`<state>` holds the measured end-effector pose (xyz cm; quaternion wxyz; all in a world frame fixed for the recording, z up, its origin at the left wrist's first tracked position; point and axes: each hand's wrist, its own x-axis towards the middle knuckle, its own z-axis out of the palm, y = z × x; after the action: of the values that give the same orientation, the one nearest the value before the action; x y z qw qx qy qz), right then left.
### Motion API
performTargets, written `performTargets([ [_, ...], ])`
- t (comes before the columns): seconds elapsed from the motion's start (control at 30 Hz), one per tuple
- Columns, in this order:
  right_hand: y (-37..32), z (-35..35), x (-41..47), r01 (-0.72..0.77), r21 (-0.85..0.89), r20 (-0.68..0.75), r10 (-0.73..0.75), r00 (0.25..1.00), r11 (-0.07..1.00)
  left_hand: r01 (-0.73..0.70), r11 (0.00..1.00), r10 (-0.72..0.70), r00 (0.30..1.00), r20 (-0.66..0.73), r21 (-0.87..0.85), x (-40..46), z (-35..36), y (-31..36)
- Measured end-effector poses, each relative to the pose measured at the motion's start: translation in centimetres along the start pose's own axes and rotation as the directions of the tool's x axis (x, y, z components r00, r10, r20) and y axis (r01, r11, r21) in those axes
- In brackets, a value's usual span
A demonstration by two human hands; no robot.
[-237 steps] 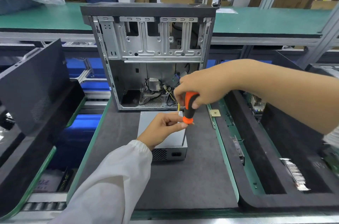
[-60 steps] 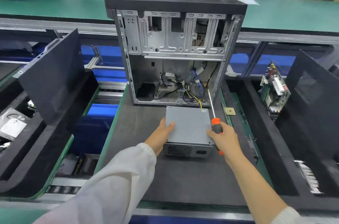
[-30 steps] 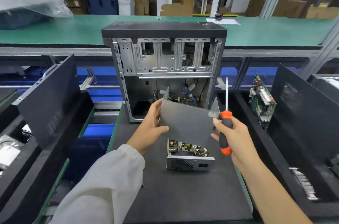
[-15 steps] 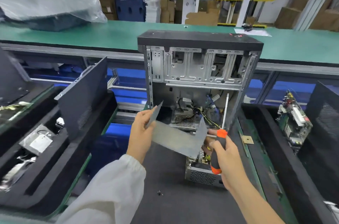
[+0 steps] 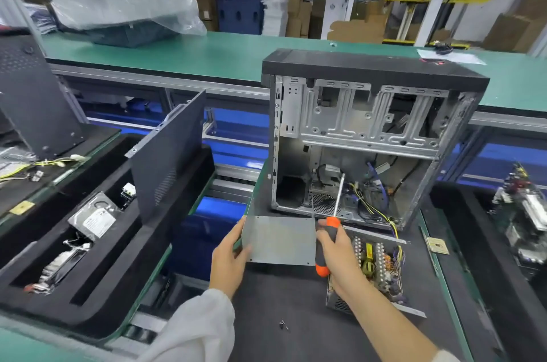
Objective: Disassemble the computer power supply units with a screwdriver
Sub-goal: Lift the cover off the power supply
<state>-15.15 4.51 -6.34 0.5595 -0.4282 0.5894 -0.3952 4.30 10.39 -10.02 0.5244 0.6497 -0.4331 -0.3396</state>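
The grey metal cover (image 5: pixel 279 240) of the power supply is off its unit, held up by its left edge in my left hand (image 5: pixel 229 258). My right hand (image 5: pixel 336 255) grips the orange-and-black screwdriver (image 5: pixel 327 246), its shaft pointing up toward the case, and touches the cover's right edge. The opened power supply (image 5: pixel 377 270) lies on the dark mat to the right, its circuit board and yellow parts exposed. Loose screws (image 5: pixel 283 324) lie on the mat near me.
An open computer case (image 5: pixel 367 136) stands upright behind the unit, wires hanging inside. A black foam tray (image 5: pixel 97 258) at left holds a hard drive (image 5: pixel 94 218) and a leaning side panel (image 5: pixel 168 154). Another tray at right holds circuit boards (image 5: pixel 524 213).
The cover came off the power supply and has moved left and lower with my left hand. My view swung left. The right hand still holds the screwdriver.
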Motion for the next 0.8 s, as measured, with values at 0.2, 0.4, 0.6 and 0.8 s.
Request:
performTargets([
  [0.2, 0.5, -1.3, 1.3, -0.022, -0.237, 0.059, 0.037, 0.998, 0.971, -0.09, 0.986, 0.067, 0.985, 0.159, 0.144, 1.4, 0.3, -1.2],
  [0.4, -0.4, -7.6, -2.4, 0.192, -0.278, 0.096, -0.172, 0.98, 0.941, -0.138, 0.918, 0.152, 0.988, -0.008, 0.371, 0.4, 1.5, -0.1],
  [0.6, 2.5, -16.8, -5.4, 0.19, -0.626, -0.041, -0.275, 0.961, 0.756, -0.455, 0.844, 0.328, 0.857, 0.398, 0.285, -4.1, 7.7, 3.6],
  [0.8, 4.8, -19.0, -6.5, 0.165, -0.457, 0.009, -0.18, 0.984, 0.874, -0.295, 0.925, 0.105, 0.804, 0.585, 0.239, -4.5, 10.9, 3.6],
])
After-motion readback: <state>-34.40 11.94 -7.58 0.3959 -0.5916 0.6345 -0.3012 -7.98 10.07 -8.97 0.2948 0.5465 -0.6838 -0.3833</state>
